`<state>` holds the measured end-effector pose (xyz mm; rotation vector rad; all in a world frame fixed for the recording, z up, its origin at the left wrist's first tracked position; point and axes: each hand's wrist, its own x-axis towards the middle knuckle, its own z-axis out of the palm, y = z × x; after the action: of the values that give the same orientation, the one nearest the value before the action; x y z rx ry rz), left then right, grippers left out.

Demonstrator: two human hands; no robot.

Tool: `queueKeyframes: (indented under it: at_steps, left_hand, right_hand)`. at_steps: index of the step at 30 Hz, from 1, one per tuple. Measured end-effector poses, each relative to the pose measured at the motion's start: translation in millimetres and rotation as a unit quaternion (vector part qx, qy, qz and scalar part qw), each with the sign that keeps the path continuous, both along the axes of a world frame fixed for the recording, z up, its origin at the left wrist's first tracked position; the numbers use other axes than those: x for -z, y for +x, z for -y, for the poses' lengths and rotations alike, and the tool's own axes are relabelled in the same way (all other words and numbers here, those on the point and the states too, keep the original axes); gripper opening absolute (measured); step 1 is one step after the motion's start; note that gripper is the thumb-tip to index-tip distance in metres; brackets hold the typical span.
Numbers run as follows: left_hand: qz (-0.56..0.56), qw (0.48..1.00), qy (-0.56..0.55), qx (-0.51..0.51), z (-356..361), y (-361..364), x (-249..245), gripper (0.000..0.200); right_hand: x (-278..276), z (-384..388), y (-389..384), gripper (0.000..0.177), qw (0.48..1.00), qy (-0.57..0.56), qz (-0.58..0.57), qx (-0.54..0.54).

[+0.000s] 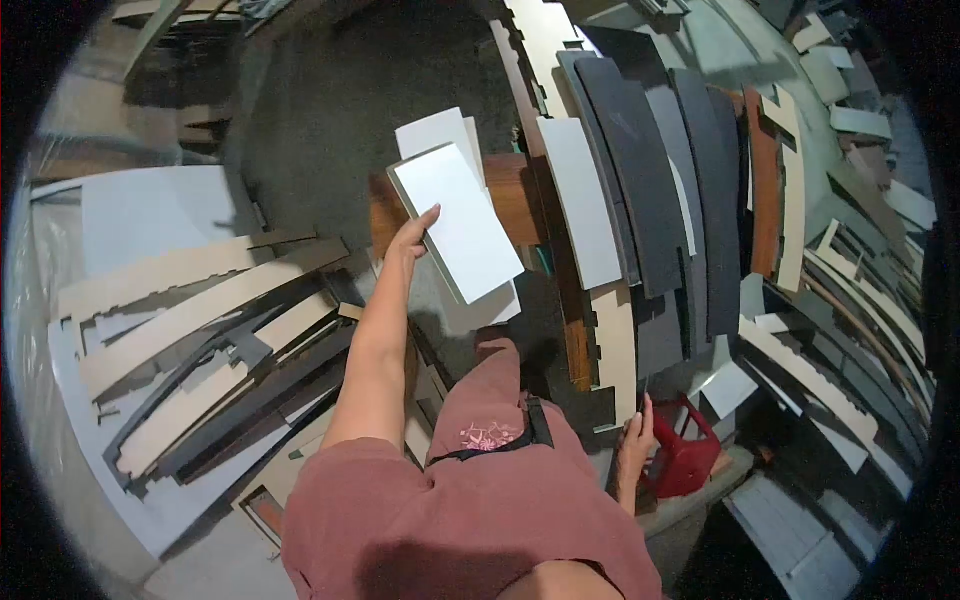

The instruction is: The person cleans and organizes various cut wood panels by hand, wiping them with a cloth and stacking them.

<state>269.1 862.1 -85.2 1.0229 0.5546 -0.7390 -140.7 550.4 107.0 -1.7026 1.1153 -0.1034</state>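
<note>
My left hand (415,238) is stretched forward, closed on the edge of a white rectangular board (460,220), the thumb lying on its upper face. The board is tilted and overlaps other white pieces (432,135) beneath it, above a brown wood-grain board (515,195). Low on the right, my right hand (634,445) is beside the end of a cream notched board (612,350). Its fingers are curled, and a thin dark tip shows above them; I cannot make out what it belongs to.
Dark grey panels (640,180) and a white panel (580,205) lie stacked on the right. A red plastic stool (688,450) stands near my right hand. Cream and dark offcuts (190,350) are piled at left. More scraps (810,380) cover the far right.
</note>
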Motion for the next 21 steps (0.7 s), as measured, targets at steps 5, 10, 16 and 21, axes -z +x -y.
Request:
queueKeyframes:
  at_steps: [5,10,16,21]
  left_hand:
    - [-0.067,0.997,0.021,0.020,20.1,30.7,13.3,0.063]
    - [-0.011,0.984,0.175,0.035,12.5,46.6,63.8,0.053]
    - [0.168,0.846,0.505,-0.001,27.7,45.1,83.2,0.065]
    - [0.088,0.798,0.590,0.088,46.5,54.0,59.3,0.064]
  right_hand:
    - [-24.3,-25.0,14.8,0.037,0.997,0.031,-0.038,0.055]
    - [-30.6,-40.6,19.9,0.038,0.993,0.017,-0.072,0.093]
    - [-41.0,-48.3,29.2,0.039,0.991,0.023,-0.072,0.111]
    - [-43.8,-53.2,18.0,0.039,0.987,0.025,-0.065,0.144]
